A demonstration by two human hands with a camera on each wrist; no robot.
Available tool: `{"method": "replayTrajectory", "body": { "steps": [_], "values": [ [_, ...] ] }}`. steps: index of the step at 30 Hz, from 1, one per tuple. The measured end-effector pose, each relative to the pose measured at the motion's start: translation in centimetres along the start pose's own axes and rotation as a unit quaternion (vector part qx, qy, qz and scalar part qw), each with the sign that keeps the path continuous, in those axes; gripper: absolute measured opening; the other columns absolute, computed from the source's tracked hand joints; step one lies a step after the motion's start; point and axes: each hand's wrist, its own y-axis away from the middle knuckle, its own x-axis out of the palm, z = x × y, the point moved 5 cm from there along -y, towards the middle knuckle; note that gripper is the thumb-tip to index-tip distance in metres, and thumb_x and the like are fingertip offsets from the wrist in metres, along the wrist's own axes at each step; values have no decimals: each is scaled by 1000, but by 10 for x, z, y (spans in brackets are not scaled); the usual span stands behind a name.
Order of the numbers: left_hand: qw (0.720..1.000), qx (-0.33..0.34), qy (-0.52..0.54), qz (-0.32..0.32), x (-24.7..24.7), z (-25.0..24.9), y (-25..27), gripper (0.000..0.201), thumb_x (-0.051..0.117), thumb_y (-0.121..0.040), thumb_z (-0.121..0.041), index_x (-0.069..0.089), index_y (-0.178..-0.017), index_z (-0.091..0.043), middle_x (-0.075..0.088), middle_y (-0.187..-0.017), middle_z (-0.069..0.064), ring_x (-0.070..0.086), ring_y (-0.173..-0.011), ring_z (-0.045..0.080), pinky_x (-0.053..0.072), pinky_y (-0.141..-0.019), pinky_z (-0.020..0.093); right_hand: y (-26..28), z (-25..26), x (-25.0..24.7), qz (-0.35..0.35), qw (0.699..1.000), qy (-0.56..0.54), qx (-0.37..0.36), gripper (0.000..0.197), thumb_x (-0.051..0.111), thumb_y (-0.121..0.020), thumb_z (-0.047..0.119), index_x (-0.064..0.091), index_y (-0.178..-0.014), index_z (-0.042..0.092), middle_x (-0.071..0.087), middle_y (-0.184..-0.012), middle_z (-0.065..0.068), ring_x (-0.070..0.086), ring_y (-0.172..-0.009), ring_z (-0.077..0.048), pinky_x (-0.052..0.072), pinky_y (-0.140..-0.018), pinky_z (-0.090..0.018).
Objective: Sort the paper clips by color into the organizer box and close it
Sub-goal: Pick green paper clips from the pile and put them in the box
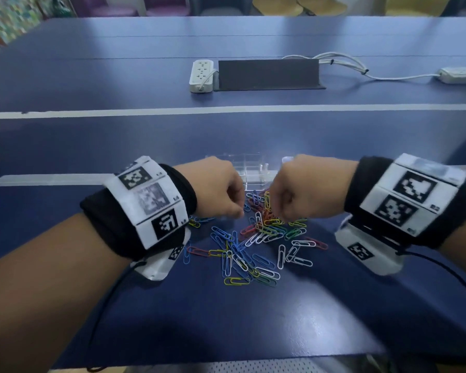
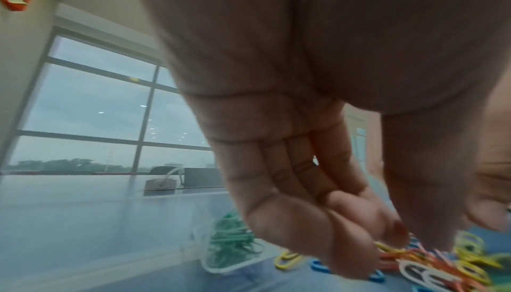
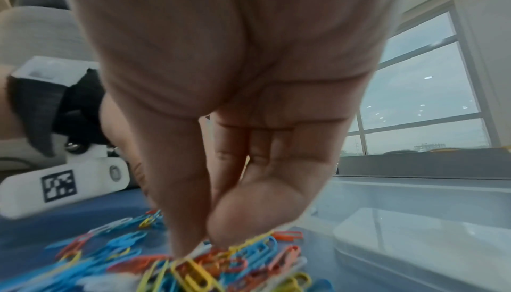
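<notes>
Both hands hang over the far edge of a heap of paper clips (image 1: 256,238) on a dark blue table (image 1: 226,324), knuckles up and fingers pointing down. The left hand (image 1: 215,188) has its fingers bent together with the tips close to the thumb just above the clips; the left wrist view is too blurred to tell whether anything is pinched between them. The right hand (image 1: 304,188) brings thumb and forefinger tip to tip right at the top of the pile, among yellow and orange clips, but the blur hides whether a clip is actually caught.

The clips lie loose and mixed, in blue, white, yellow, red, orange and green, spreading from under the hands toward the person. Just beyond the hands sits the clear plastic organizer box (image 1: 249,170), its lid open. In the left wrist view one compartment holds a bunch of green paper clips (image 2: 229,240).

Farther back on the table lie a white power strip (image 1: 201,75), a dark cable hatch (image 1: 268,74) and white cables (image 1: 342,61).
</notes>
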Motion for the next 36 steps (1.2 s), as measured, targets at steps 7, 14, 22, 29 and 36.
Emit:
{"method": "replayTrajectory", "body": {
  "steps": [7, 14, 22, 29, 36],
  "values": [
    [997, 77, -22, -1, 12, -48, -15, 13, 70, -77, -33, 71, -88, -26, 50, -56, -12, 46, -53, 1, 35, -52, 17, 10, -13, 27, 39, 998, 40, 10, 11, 71, -76, 29, 74, -85, 24, 57, -64, 10, 53, -71, -11, 44, -67, -21],
    [993, 97, -70, 6, 19, -62, -24, 14, 68, -80, -27, 73, -92, -23, 45, -56, -13, 45, -61, 8, 40, -64, 23, 22, -38, 15, 5, 998, -22, 51, 7, 66, -72, 18, 67, -68, 23, 56, -54, 11, 50, -51, -2, 40, -52, -12],
    [995, 83, -54, 2, 13, -47, -21, 20, 56, -79, -10, 70, -89, -21, 48, -60, -13, 51, -68, 13, 52, -77, 29, 25, -61, 12, -39, 996, -28, 72, 28, 53, -82, 12, 69, -98, 28, 56, -64, 13, 50, -60, -3, 40, -68, -18],
    [992, 101, -66, 36, 15, -52, -22, 23, 70, -79, -24, 70, -101, -30, 57, -75, -9, 54, -76, 12, 41, -68, 22, 18, -53, 21, -53, 998, -15, 29, 23, 63, -77, 17, 73, -95, 27, 61, -83, 11, 50, -70, -6, 39, -73, -16],
    [988, 115, -96, 33, 21, -53, -24, 15, 62, -80, -17, 73, -88, -23, 52, -68, -12, 60, -83, 17, 48, -72, 26, 20, -50, 24, -36, 998, -18, 44, 24, 60, -79, 14, 68, -98, 26, 51, -58, 16, 44, -55, 5, 37, -58, -13]
  ]
}}
